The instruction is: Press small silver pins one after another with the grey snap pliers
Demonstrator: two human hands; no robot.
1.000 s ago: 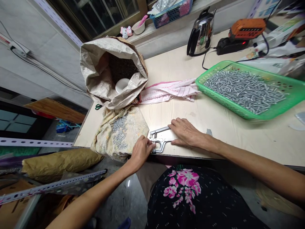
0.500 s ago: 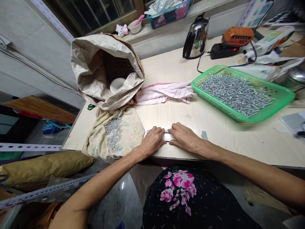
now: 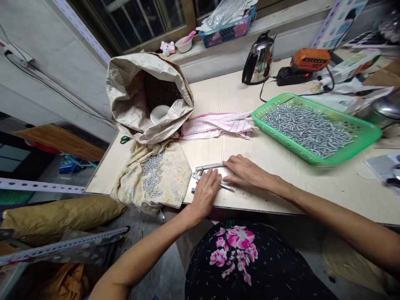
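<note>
A silvery two-handled metal tool [image 3: 210,166] lies near the table's front edge, a spring and a bit of red showing by its left end. Its handles are spread apart, the lower one ending to the right of my left hand. My left hand [image 3: 204,192] lies across its middle with fingers over it; the thumb is hidden. At the end of the upper handle, my right hand [image 3: 246,171] touches it with the fingertips, thumb and fingers apart. Left of the tool, many small metal pins [image 3: 152,175] rest on a patterned cloth [image 3: 175,177].
An open sack [image 3: 125,87] of dark bits with a white bowl [image 3: 158,113] stands at back left. A pink-striped cloth [image 3: 218,125] lies behind the hands. To the right is a green basket [image 3: 362,146] full of metal pins. A kettle [image 3: 261,58] and orange battery [image 3: 311,59] sit farther back.
The tool's handles, close together under both hands before, are now spread apart. My right hand has moved slightly up with its grip loosened; my left hand has shifted lower. The camera view has shifted slightly.
</note>
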